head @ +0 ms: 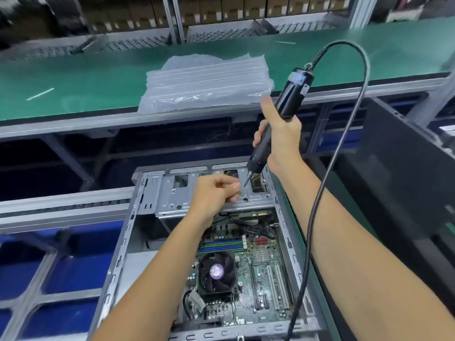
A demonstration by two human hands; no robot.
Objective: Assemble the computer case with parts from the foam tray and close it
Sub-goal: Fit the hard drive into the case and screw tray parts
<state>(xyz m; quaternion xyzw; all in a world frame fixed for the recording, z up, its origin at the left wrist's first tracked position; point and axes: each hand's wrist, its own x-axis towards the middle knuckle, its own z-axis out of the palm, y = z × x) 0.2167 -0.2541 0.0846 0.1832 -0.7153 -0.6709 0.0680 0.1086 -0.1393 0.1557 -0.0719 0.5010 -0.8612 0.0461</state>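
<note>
Right hand (pixel 279 134) grips cylindrical screwdriver (pixel 278 119) — black.

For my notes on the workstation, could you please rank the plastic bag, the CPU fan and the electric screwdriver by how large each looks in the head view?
1. Plastic bag, clearly largest.
2. Electric screwdriver, long but slim, nearer the camera.
3. CPU fan, smallest, though close to the screwdriver in area.

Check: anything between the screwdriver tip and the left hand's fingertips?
Head view: only bare drive bracket shows between screwdriver tip and left hand; gap is narrow.

Whatever the left hand (pixel 216 193) pinches is too small to identify; screwdriver cable (pixel 320 193) and computer case (pixel 138 242) are cropped below.
</note>
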